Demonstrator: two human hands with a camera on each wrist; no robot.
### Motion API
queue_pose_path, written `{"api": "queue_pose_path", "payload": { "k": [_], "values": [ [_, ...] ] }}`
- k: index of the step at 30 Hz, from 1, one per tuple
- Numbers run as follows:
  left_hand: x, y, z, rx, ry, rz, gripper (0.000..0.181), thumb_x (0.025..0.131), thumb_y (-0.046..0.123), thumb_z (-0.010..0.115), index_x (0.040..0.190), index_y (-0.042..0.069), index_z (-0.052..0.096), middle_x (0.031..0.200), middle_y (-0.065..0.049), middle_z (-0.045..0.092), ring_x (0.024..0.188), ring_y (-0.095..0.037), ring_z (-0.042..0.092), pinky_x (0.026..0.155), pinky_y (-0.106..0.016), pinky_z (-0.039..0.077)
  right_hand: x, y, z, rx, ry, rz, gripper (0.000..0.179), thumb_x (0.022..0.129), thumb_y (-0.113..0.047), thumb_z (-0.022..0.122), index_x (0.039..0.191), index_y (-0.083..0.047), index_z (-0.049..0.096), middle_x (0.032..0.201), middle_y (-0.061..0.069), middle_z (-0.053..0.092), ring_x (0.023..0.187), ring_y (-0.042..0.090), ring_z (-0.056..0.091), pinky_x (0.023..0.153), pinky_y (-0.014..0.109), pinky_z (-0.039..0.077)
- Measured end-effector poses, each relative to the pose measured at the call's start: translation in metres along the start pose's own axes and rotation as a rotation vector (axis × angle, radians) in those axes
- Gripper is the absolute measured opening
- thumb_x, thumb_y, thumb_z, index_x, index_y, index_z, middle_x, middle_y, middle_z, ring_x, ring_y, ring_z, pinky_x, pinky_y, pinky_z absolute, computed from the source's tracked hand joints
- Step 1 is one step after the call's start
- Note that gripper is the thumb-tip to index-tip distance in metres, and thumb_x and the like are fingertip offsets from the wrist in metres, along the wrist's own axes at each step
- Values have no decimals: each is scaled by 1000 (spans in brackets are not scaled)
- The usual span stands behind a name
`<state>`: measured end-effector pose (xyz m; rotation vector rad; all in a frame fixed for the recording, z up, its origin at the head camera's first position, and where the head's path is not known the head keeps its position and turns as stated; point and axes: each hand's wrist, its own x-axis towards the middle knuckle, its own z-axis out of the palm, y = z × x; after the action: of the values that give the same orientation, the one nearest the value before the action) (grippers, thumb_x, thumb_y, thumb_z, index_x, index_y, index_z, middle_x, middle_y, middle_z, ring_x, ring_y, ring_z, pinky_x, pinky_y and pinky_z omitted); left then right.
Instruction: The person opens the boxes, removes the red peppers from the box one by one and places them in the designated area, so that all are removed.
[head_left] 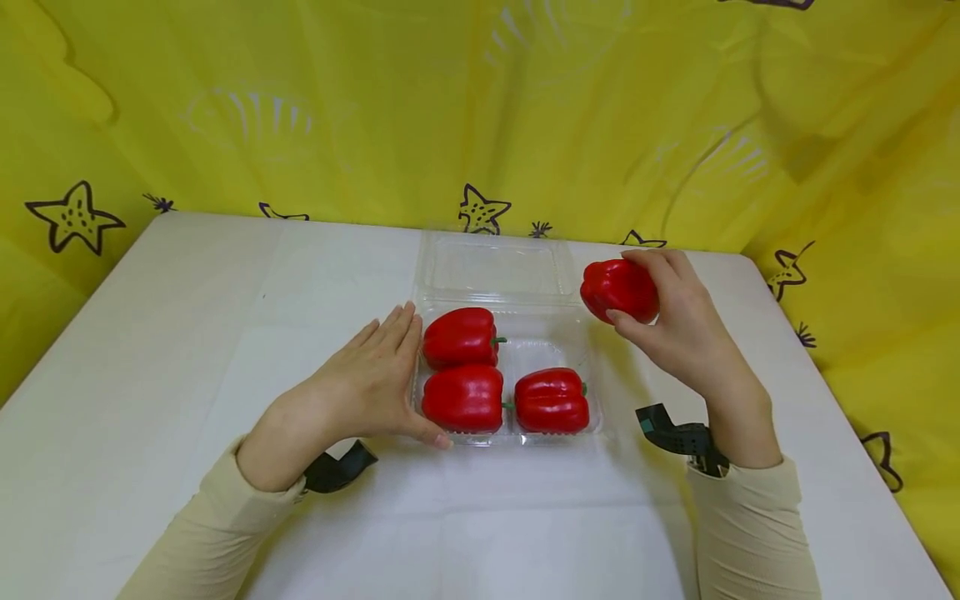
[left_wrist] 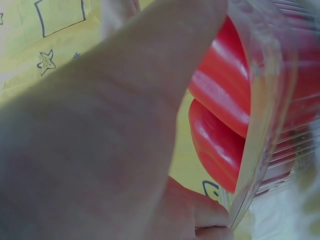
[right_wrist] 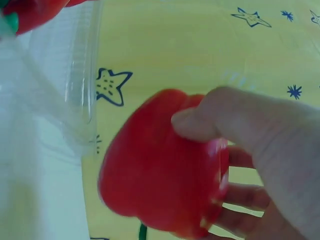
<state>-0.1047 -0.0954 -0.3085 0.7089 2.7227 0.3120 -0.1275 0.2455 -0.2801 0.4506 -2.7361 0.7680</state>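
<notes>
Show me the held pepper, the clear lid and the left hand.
Held pepper (head_left: 619, 290), head view: its red skin.
Clear lid (head_left: 495, 268), head view: its flat panel.
Left hand (head_left: 367, 383), head view: its back.

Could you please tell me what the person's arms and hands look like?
The left hand and right hand are bare, with no gloves or rings showing. The left sleeve and right sleeve are plain cream. The left wrist piece and right wrist piece are black and angular; the right one has a small greenish patch.
</notes>
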Motion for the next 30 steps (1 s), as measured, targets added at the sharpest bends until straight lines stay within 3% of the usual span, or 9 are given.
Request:
{"api": "queue_pose_path", "payload": {
  "k": [5, 12, 21, 30],
  "values": [
    [0, -1, -1, 0, -4, 1, 137, 63, 75, 76, 155, -7, 16, 165, -23, 10, 154, -39, 8, 124, -56, 13, 0, 4, 1, -52, 16, 53, 65, 79, 1, 75, 138, 4, 48, 135, 25, 43, 125, 41, 42, 89, 65, 53],
    [0, -4, -3, -6, -6, -14, 138, 62, 75, 77, 155, -7, 16, 165, -23, 9, 154, -39, 7, 125, -56, 12, 2, 14, 4, -99, -34, 137, 67, 79, 2, 74, 140, 3, 46, 142, 26, 39, 131, 43, 36, 92, 67, 50],
    [0, -3, -3, -9, -8, -13, 138, 62, 73, 78, 155, -6, 15, 165, -23, 8, 154, -39, 6, 125, -55, 12, 3, 31, 11, -149, -34, 102, 64, 77, 4, 75, 135, 8, 50, 136, 32, 42, 126, 50, 38, 93, 69, 48],
    [-1, -3, -2, -14, -7, -9, 137, 63, 72, 79, 155, -7, 16, 165, -24, 9, 154, -39, 7, 124, -55, 14, 3, 43, 19, -192, -156, 197, 65, 80, 2, 73, 140, 7, 47, 141, 33, 39, 130, 51, 34, 98, 68, 45]
  ]
}}
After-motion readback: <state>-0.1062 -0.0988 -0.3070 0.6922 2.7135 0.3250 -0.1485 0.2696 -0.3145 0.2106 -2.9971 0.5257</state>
